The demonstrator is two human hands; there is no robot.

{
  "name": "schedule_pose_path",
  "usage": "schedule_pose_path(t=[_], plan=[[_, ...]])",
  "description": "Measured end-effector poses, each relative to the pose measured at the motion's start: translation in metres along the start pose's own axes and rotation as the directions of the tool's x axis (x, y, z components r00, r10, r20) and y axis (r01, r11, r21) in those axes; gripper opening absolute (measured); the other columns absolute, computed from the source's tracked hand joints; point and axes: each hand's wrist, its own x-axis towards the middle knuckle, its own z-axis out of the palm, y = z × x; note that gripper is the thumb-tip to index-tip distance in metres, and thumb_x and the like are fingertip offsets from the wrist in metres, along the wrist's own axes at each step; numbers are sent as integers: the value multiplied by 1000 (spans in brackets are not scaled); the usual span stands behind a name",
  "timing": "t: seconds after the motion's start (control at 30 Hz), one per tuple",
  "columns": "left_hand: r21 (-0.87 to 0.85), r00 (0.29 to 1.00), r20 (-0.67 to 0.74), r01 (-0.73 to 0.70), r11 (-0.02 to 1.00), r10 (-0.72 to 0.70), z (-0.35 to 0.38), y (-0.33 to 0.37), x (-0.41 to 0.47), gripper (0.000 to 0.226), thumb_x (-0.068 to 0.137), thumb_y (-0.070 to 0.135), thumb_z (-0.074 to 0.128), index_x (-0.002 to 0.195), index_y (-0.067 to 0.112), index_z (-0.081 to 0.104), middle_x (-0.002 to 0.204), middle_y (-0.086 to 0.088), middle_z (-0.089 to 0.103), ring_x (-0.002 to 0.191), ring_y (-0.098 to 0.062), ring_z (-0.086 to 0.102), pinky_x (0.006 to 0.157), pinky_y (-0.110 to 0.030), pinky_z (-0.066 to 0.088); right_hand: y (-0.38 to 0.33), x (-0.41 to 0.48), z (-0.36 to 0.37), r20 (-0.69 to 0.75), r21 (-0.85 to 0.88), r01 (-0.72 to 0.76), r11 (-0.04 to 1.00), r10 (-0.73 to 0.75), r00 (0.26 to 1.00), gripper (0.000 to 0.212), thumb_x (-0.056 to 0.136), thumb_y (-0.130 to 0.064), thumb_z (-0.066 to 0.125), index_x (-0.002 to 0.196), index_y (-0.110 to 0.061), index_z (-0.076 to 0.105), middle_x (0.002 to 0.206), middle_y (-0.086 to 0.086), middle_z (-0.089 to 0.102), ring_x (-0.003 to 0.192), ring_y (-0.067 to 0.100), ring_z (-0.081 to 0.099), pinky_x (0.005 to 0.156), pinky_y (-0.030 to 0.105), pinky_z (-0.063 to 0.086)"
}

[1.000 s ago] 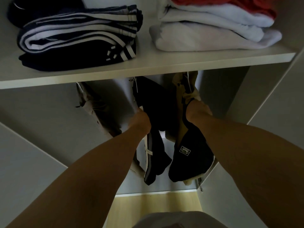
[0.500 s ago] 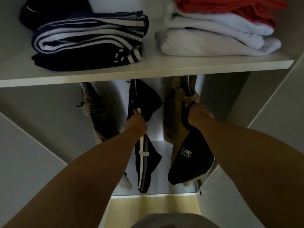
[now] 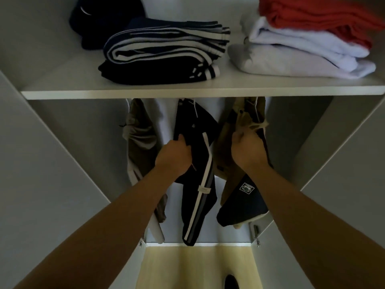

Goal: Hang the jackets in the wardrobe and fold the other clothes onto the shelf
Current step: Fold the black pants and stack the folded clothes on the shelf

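Your left grip (image 3: 174, 157) clutches the striped jacket (image 3: 188, 205), your right grip (image 3: 247, 152) the tan jacket (image 3: 226, 147), both hanging mid-frame under the shelf (image 3: 187, 94). Tug hard and either could pull loose and drop.

Probably a home bedroom, white wardrobe (image 3: 62, 163), folded clothes (image 3: 162, 57) on shelf (image 3: 187, 93), hanging jackets (image 3: 198, 184)

White shelf (image 3: 145, 94) — navy stack (image 3: 162, 57), white-red stack (image 3: 302, 53), perhaps a cap (image 3: 100, 19)

Shelf (image 3: 125, 94): white. Left stack (image 3: 162, 51): navy, white stripes. Right stack (image 3: 291, 63): white, under red garment (image 3: 312, 15). Left jacket (image 3: 139, 142): taupe. Middle jacket (image 3: 193, 205): navy, white stripe. Right jacket (image 3: 239, 207): tan and navy, white badge.
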Motion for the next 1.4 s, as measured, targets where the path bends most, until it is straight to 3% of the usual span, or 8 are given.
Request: schedule_pose_path(t=[0.2,0.43,0.53,0.83,0.97,1.07,1.27,1.4], plan=[[-211,997,-3,74,975,-77,-14,-18,-65,26,106,28,44,111,6,56,97,-14,65,87,-29,65,84,-39,54,-34,-67,-23,27,104,109,989,-112,993,26,106,-23,40,116,-8,58,91,4,62,79,20,60,72,31,47],[-196,953,-265,98,976,-149,-52,-32,-180,44,106,35,37,145,15,45,113,-15,68,98,-35,65,75,-31,41,-83,-150,-37,55,167,252,953,-264,963,37,108,-30,36,134,-10,55,100,6,66,89,20,66,81,31,50],[-188,909,-341,184,965,-240,-69,-34,-243,47,106,36,36,149,19,42,113,-18,69,103,-41,64,82,-38,49,-98,-199,-37,66,223,359,906,-382,922,34,109,-30,36,129,-13,58,94,-4,56,76,4,57,63,8,39],[-189,664,-630,371,909,-402,-122,-90,-398,67,106,35,39,160,6,11,167,-11,15,155,-25,11,122,-28,6,-174,-336,-37,226,348,515,784,-603,765,43,111,-32,29,136,-10,55,125,13,66,117,30,60,88,24,38],[-306,529,-676,432,849,-513,-153,-136,-409,80,104,29,47,157,-4,-2,165,-26,-7,154,-37,-6,126,-40,2,-206,-357,-33,185,344,582,737,-661,727,31,110,-30,28,85,-22,44,75,-5,50,75,23,55,71,33,36],[-435,452,-658,425,794,-603,-168,-163,-405,87,101,24,52,154,-9,-8,162,-31,-13,153,-41,-9,126,-43,3,-223,-361,-31,159,332,596,731,-666,728,28,110,-31,27,87,-20,38,74,-7,43,70,16,43,70,30,32],[-582,471,-557,367,726,-684,-162,-189,-399,89,98,29,55,160,11,-6,165,-15,20,146,-37,33,118,-39,30,-245,-362,-30,161,318,607,728,-672,723,29,110,-30,27,92,-16,44,70,-9,42,61,3,40,68,26,31],[-567,347,-669,334,753,-657,-159,-188,-403,68,92,40,59,150,12,36,135,-9,60,119,-33,60,100,-38,46,-247,-360,-27,141,338,595,729,-665,734,30,110,-28,29,89,-14,45,71,-4,46,63,13,44,66,28,33]])
